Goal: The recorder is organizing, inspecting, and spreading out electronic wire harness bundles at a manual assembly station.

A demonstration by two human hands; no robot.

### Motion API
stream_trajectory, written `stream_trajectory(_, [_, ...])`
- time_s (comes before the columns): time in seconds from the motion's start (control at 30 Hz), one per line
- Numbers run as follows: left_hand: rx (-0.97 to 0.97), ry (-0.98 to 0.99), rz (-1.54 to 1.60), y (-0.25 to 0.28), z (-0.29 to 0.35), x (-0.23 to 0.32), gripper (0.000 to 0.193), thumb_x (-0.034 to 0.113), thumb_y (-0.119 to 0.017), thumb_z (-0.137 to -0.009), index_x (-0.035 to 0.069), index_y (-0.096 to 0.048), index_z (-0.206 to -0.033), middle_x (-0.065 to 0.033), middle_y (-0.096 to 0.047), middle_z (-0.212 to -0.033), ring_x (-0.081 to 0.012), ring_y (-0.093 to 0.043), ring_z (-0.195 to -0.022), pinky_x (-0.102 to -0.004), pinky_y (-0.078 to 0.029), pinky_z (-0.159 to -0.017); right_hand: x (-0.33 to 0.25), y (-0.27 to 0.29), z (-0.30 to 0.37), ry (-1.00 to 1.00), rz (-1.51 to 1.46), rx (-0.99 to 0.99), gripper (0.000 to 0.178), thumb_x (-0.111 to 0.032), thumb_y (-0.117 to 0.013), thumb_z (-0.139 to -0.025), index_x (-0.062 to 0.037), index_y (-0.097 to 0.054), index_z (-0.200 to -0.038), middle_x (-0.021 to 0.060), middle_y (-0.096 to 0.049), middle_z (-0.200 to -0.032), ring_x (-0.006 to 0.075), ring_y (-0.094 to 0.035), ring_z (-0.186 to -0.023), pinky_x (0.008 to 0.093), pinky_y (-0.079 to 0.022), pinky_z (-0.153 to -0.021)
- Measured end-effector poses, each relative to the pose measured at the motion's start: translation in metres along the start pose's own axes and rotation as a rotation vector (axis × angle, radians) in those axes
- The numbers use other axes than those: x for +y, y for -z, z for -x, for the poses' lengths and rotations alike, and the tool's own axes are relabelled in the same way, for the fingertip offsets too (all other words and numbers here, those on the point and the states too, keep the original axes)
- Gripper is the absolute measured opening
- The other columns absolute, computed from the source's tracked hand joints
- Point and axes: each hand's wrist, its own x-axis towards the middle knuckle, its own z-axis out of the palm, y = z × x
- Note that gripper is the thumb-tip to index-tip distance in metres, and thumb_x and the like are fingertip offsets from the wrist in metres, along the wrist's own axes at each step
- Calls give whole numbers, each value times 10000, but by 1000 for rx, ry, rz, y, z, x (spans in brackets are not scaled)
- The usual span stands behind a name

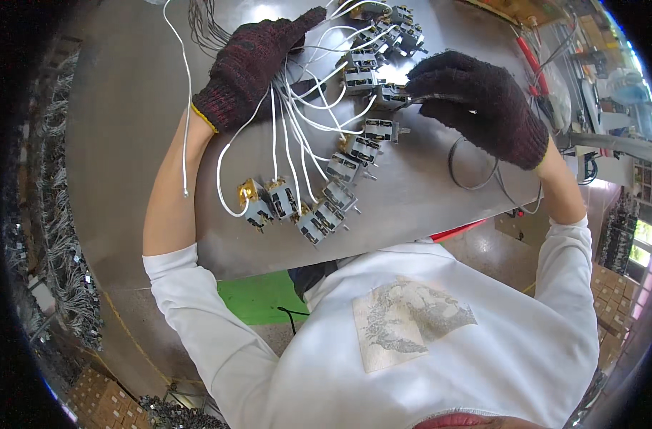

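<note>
Lying at nine o'clock from the nearer right hand (483, 107), a wired metal block (390, 96) ran roughly nine-to-three | right fingers: narrow, grip unclear | left hand (254, 68): over white wires (274, 136), grip hidden.

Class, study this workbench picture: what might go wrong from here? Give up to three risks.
1. The white wires crowd and cross beside the left hand, so they might tangle.
2. The metal boxes sit close together; the right hand could knock some out of line.
3. The thin looped cable lies below the right hand and may snag it.
</note>
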Motion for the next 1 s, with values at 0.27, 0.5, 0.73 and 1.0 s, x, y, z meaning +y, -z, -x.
stream_trajectory(0.27, [58,19,14,2,-4,-4,879,281,-836,-895,94,-491,-1682,-165,-749,-1192,-337,-717,-1099,-477,-523,-1025,4,2,-4,30,53,-39,337,-45,-853,-938,-82,-813,-1270,135,-753,-1366,309,-782,-1124,397,-652,-927])
stream_trajectory(0.5, [81,75,20,5,-2,-3,887,332,-841,-878,44,-511,-1649,-142,-758,-1118,-316,-728,-1035,-472,-507,-987,-6,-1,-12,38,26,98,258,-179,-832,-992,-106,-835,-1239,115,-804,-1284,304,-809,-1016,394,-665,-925])
stream_trajectory(0.73, [126,16,11,3,-7,-6,880,308,-825,-890,41,-498,-1662,-153,-747,-1140,-334,-720,-1061,-469,-499,-1018,-30,-12,-10,8,75,42,299,-59,-876,-920,-84,-827,-1214,99,-816,-1233,291,-804,-1024,375,-666,-880])
stream_trajectory(1.0, [185,3,11,1,-3,-9,866,296,-786,-911,33,-477,-1676,-168,-714,-1118,-348,-707,-1084,-473,-493,-1030,-22,-3,-20,149,360,-59,263,-230,-803,-986,-182,-834,-1243,37,-796,-1305,284,-790,-931,394,-642,-789])
